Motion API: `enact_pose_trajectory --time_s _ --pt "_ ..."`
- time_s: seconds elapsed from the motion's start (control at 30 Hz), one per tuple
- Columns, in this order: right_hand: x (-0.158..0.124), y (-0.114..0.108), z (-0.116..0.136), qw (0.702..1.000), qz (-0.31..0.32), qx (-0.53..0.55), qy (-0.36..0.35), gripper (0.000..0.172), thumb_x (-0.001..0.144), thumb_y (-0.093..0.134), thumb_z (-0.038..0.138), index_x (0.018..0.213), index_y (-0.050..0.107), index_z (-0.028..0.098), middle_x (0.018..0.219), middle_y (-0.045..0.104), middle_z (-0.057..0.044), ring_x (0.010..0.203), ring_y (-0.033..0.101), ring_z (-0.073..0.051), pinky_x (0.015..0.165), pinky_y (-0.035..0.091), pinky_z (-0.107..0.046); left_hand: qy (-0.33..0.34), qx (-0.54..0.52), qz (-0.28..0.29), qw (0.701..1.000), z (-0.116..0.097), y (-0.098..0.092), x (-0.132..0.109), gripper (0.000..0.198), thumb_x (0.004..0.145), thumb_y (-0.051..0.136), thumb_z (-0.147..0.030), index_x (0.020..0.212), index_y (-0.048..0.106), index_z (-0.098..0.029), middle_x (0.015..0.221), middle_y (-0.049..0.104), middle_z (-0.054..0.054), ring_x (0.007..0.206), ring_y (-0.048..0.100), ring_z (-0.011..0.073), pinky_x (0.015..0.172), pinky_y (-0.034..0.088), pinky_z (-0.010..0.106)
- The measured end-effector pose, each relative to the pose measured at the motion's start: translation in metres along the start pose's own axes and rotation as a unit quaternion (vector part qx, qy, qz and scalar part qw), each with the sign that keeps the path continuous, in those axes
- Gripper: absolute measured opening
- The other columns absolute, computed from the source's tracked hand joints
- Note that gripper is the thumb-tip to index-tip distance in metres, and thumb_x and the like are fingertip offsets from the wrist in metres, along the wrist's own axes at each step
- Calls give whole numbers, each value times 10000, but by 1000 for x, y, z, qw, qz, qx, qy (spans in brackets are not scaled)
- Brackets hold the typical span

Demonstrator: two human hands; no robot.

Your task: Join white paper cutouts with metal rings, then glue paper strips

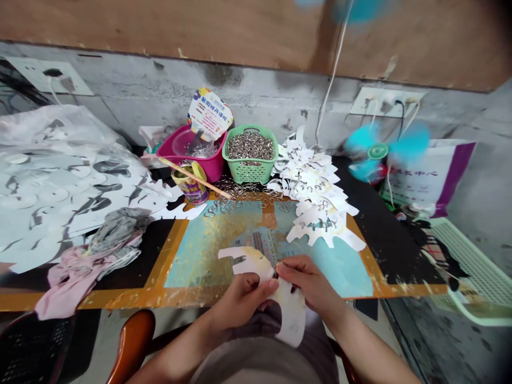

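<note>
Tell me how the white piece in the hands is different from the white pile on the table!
The white piece is one single piece, but the white pile is many pieces overlapping. The white piece is held by the left hand and right hand, partly past the table's edge; the white pile lies on the table with no hand touching it. Both are white with yellowish patches and curvy edges.

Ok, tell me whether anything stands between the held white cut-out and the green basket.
Yes: loose metal rings lie right in front of the green basket, with a wooden stick's tip among them. Nothing visible stands between the fingers and the white cut-out.
</note>
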State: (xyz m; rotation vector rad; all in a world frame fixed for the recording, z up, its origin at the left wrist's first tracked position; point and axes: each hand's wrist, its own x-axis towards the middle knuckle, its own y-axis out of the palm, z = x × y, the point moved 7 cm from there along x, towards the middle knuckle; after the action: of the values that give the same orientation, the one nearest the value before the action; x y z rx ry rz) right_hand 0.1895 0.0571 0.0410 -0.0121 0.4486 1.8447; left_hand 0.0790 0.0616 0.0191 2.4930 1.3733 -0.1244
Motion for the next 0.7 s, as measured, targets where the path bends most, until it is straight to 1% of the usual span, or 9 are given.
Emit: enact_pose_trajectory --time_s 0.13,0.23,0.4,0.47,0.57,0.6,0.63,0.67,0.7 --pt "5 13 -18 986 -5 157 52 411 697 791 531 642 642 152 534 569 6 459 505 -113 477 416 -238 -11 -85 5 996 6 -1 0 662 602 732 -764 487 520 -147 381 398 -41 319 294 30 337 205 181" --pt "11 11 -26 986 -31 157 47 430 693 793 548 641 633 152 528 569 8 450 494 -106 462 413 -229 -12 -85 -6 996 10 -5 3 650 618 740 -743 494 527 -142 394 435 -29 320 330 35 336 234 172" --pt "9 -8 -12 997 -51 -35 -46 487 867 644 550 590 506 174 517 414 55 467 337 -67 438 255 -202 0 -150 -137 979 10 -33 3 498 666 777 -637 737 646 -161 656 620 4 532 534 106 496 452 213" --pt "10 -12 -5 991 -7 -118 -61 486 887 618 551 599 503 177 539 405 53 499 343 -75 465 263 -209 48 -136 -176 974 3 -46 1 394 735 773 -531 735 649 -157 633 594 -10 564 512 95 548 442 200" --pt "24 -17 8 971 94 -207 -73 473 827 640 632 789 647 161 655 563 11 563 460 -106 525 351 -228 98 -66 -220 968 -5 -63 -3 339 815 725 -444 678 642 -146 589 564 -13 577 486 90 578 415 193" --pt "33 -23 16 961 99 -243 -89 526 808 632 667 917 679 154 726 614 -10 586 495 -118 540 373 -236 104 -37 -233 966 -5 -68 -5 345 830 707 -446 673 648 -144 608 576 -4 595 499 99 589 420 200" --pt "46 -32 26 944 66 -304 -111 538 829 609 662 985 683 152 785 642 -26 599 512 -123 552 388 -240 107 -4 -247 963 -6 -73 -7 352 838 696 -448 669 657 -142 634 590 6 617 517 109 602 428 208" --pt "60 -44 37 912 1 -389 -131 481 881 579 608 1012 683 156 826 657 -35 608 521 -122 570 397 -242 108 30 -259 959 -6 -78 -8 358 837 693 -451 663 666 -140 657 602 16 638 534 121 613 438 217" --pt "75 -53 47 856 -49 -496 -138 398 922 566 531 1027 687 166 848 667 -37 629 536 -127 601 409 -246 107 59 -272 955 -6 -82 -10 359 830 696 -454 661 675 -138 678 615 26 657 554 135 622 449 227"
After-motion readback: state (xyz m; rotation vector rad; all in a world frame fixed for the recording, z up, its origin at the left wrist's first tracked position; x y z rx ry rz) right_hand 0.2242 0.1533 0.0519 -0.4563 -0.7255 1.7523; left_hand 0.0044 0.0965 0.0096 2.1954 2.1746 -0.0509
